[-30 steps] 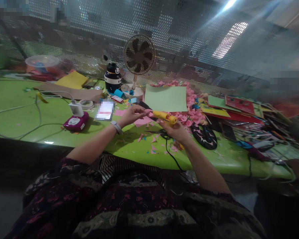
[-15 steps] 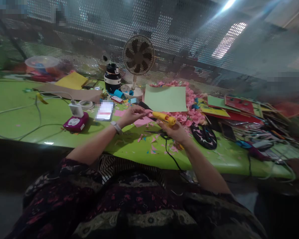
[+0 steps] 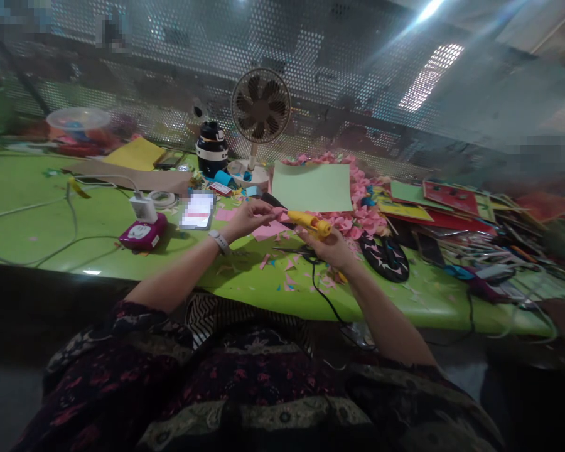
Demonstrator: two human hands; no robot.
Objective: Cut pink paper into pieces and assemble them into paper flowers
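Note:
My right hand (image 3: 332,248) is wrapped round a yellow hot glue gun (image 3: 311,223), its nozzle pointing left. A black cord (image 3: 327,295) hangs below that hand over the table edge. The fingertips of my left hand (image 3: 252,216) pinch a small piece of pink paper (image 3: 279,212) close to the nozzle; whether they touch I cannot tell. Under the hands lie pink paper sheets (image 3: 268,231), loose pink scraps (image 3: 289,279) and dark-bladed scissors (image 3: 289,250), partly hidden by my right hand.
A light green sheet (image 3: 311,188) rests on a heap of pink paper petals (image 3: 362,220). Behind stand a fan (image 3: 260,107) and a black jar (image 3: 211,150). Leftward are a phone (image 3: 198,210) and a purple box with a charger (image 3: 142,232). Coloured cards (image 3: 456,198) pile up rightward.
The view has shifted very slightly. Both hands keep the same hold and position, with the glue gun and pink paper still close together.

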